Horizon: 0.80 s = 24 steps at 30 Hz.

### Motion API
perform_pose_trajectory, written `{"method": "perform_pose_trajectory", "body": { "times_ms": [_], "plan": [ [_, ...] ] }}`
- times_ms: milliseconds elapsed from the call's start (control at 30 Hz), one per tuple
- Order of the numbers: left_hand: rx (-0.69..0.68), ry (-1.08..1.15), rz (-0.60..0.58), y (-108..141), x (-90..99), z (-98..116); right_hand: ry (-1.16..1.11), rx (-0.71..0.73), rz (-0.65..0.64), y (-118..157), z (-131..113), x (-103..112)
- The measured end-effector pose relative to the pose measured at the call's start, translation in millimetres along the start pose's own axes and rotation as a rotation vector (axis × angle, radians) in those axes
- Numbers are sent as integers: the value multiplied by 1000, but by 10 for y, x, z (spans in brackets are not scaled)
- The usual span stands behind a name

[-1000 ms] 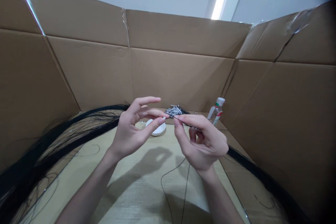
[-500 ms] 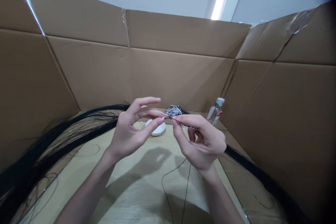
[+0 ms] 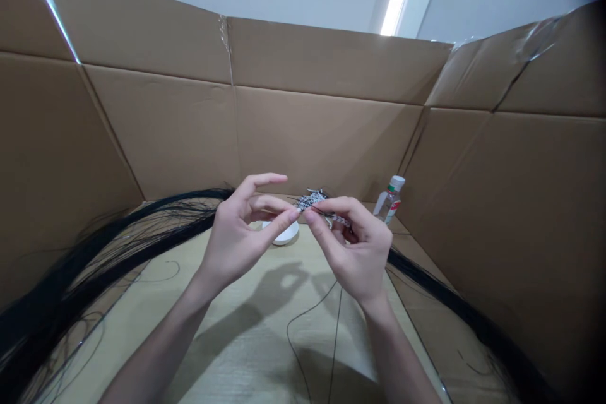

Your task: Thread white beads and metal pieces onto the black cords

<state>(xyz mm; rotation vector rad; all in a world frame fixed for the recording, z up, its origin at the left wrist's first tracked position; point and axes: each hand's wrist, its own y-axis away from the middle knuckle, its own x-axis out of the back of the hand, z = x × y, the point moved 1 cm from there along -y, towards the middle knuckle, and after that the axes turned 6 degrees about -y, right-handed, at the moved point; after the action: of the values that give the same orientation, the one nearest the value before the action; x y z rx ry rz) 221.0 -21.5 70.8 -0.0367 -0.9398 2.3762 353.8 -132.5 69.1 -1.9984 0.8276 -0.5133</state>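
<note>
My left hand (image 3: 239,233) pinches a tiny white bead (image 3: 298,210) between thumb and a finger, its index finger stretched out above. Right beside it, my right hand (image 3: 357,246) pinches a thin dark cord, and the fingertips of both hands nearly meet. A short row of white beads (image 3: 341,221) shows at the right hand's fingers. Two strands of dark cord (image 3: 290,328) hang below over the board. Behind the fingertips lies a pile of black and white beaded pieces (image 3: 312,198). A white bowl (image 3: 285,237) is partly hidden behind my left hand.
A clear bottle with a white cap (image 3: 388,202) stands at the back right. Bundles of long black strands (image 3: 118,233) spread along the left, with another bundle (image 3: 440,297) on the right. Cardboard walls (image 3: 326,139) surround the pale board (image 3: 237,353).
My right hand has moved left, closer to my left hand's fingertips. The row of white beads now shows at its fingers, and the hanging cord has shifted slightly left.
</note>
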Motion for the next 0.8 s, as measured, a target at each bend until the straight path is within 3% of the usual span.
{"method": "perform_pose_trajectory", "body": {
  "times_ms": [267,500,800],
  "plan": [
    [-99,23,13,-15,26,1,-95,-14,-2,-19,-25,21],
    [-63,92,-29,-1,10,-2,8,70,99,20,-30,-3],
    [-14,227,-32,0,-29,-19,-1,137,88,27,-35,25]
  ]
}}
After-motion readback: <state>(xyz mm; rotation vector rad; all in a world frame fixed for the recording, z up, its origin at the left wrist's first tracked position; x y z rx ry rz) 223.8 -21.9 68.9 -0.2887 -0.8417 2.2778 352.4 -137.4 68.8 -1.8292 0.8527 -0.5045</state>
